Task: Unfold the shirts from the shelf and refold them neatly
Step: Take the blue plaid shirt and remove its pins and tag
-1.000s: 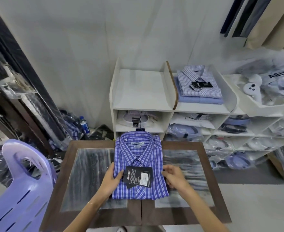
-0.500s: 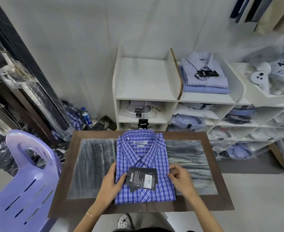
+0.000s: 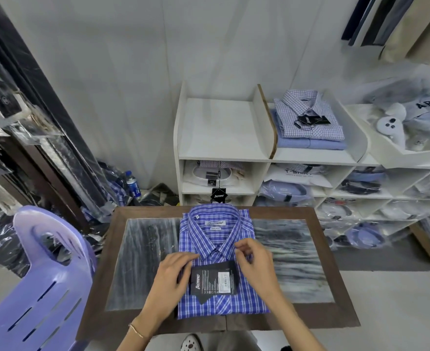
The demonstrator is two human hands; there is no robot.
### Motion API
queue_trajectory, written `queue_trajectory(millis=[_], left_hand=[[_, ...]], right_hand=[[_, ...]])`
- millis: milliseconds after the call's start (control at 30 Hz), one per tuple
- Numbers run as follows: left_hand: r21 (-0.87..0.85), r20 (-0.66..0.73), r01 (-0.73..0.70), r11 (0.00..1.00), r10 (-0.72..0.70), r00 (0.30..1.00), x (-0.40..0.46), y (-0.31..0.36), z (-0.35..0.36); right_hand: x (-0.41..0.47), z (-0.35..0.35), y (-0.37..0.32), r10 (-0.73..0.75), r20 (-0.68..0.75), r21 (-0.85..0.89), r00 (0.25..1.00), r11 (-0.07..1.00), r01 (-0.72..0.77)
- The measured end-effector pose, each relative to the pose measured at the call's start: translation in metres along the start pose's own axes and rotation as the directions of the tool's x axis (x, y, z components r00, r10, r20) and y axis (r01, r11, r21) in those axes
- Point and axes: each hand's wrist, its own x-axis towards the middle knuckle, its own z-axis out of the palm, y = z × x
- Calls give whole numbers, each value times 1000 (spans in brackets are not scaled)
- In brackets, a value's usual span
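**Here, both hands on the folded blue shirt**

The right hand (image 3: pixel 253 262) sits on the shirt's chest just below the right collar point, its fingers curled and its thumb and forefinger pinching the cloth there. The left hand (image 3: pixel 174 277) lies flat on the left side of the shirt, fingers fairly straight and pressing down, the fingertips reaching toward the left collar point. A thin bracelet (image 3: pixel 136 331) circles the left wrist.

Between the two hands lies a black hang tag (image 3: pixel 213 278), resting on the front of the blue checked shirt (image 3: pixel 219 239). The shirt lies folded, collar away from the person, in the middle of a dark-framed table (image 3: pixel 330 317) with a grey marbled top.

Beyond the table stands a white shelf unit (image 3: pixel 221 158). Its upper left compartment holds nothing visible; the one to its right holds a pale checked shirt (image 3: pixel 310 117) stacked on a light blue one (image 3: pixel 312 143). Lower compartments hold bagged shirts. A purple plastic chair (image 3: pixel 46 274) stands to the left of the table, and a water bottle (image 3: pixel 132 184) sits on the floor by the wall.
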Motion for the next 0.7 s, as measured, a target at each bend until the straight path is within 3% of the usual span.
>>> queue_trajectory(millis=[67,233,400,567,633,700], left_hand=[[-30,25,5,1000,-5,1000,0,2,-1],[-15,117,7,1000,-5,993,-5,4,-2],[-20,117,23,1000,-20,993,-10,1,-6],[-31,87,36,999,-33,996,-12,-7,-16],[-47,85,28,999,-24,996,-10,-8,-21],[-60,71,4,998,1,997,-1,-7,-27]], right_hand=[[16,-1,-7,-99,-37,-129,994,987,94],[57,9,-28,-266,31,-368,963,893,258],[87,20,-35,-198,103,-542,975,810,222],[100,29,-30,9,-5,-562,1000,827,-10],[104,26,-27,1,-8,-560,1000,828,-5],[105,18,-27,-103,-3,-438,995,895,91]])
